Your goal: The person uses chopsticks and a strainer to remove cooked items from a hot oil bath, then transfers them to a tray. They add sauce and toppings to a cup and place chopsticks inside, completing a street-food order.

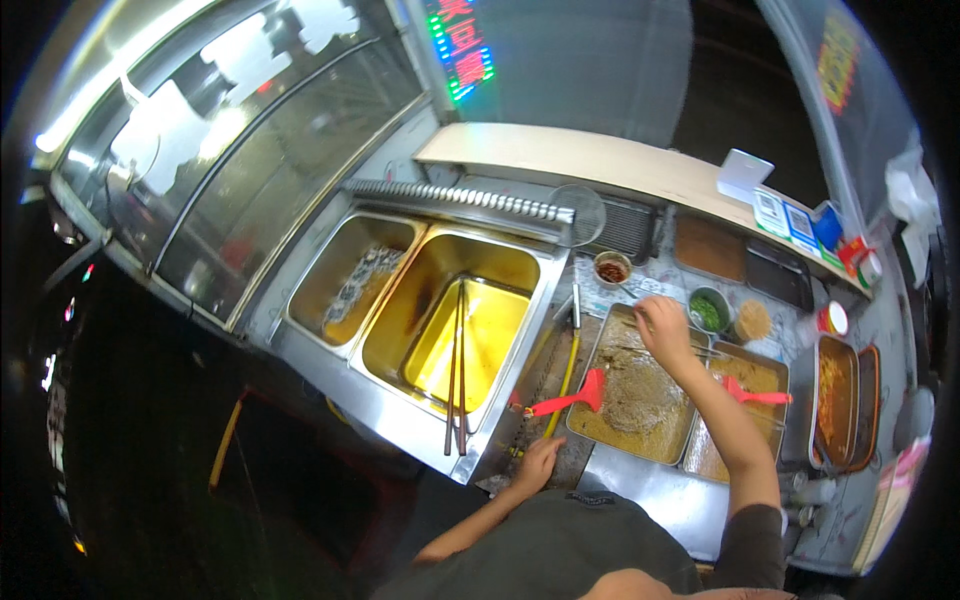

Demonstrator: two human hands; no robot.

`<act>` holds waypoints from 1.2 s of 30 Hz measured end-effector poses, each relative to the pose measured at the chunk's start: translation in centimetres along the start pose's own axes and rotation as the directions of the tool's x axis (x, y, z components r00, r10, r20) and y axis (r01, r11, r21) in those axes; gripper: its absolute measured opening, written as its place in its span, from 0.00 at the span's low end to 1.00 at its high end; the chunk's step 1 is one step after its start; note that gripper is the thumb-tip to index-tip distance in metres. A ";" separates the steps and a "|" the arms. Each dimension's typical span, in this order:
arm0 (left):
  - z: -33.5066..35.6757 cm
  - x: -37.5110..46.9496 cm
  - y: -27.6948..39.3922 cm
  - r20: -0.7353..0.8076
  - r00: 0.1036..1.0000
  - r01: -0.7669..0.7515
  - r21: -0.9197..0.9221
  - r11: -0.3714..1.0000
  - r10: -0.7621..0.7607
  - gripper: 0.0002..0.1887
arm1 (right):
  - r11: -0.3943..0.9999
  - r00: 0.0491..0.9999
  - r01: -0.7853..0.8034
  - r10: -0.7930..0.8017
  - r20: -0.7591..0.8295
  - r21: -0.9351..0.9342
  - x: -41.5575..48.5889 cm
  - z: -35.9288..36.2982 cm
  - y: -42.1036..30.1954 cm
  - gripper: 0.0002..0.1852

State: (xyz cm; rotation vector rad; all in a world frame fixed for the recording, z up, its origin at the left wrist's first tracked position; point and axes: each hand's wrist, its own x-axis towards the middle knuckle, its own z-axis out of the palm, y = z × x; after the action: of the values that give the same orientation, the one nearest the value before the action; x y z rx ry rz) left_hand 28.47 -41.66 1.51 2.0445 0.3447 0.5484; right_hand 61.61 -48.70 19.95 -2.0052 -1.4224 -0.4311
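Observation:
My right hand (664, 330) is over the far part of a metal tray (581, 409) of brown sauce, its fingertips bent down and close together. Whether they pinch something is too small to tell. Just beyond the fingers, a thin handle (627, 292) leans from a bowl of dark red chili (613, 268). A red brush (574, 394) lies across the tray's left rim. Below it, my left hand (538, 465) is low by the counter's front edge, near a yellow hose (564, 382); its grip is unclear. Another sauce tray (724, 442) with a red brush (757, 395) adjoins on the right.
Left stands a two-basin fryer (450, 238) with yellow oil (480, 330); long chopsticks (456, 360) cross its front rim. A wire strainer (577, 214) hangs at its back corner. Chopped greens (709, 311), wooden sticks (752, 321) and a deep food pan (832, 397) stand right.

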 end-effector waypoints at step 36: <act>-21.5 -20.4 -5.9 0.565 0.481 0.648 0.287 0.706 -0.671 0.29 | -0.099 0.404 -0.740 0.725 0.557 0.665 -14.1 -7.2 -12.7 0.18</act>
State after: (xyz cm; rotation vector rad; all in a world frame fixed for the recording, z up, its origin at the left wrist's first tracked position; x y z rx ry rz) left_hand -0.20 -32.04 0.99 1.7899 0.6818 -0.6530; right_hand 45.39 -60.88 20.79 -1.4555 -0.0707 0.7629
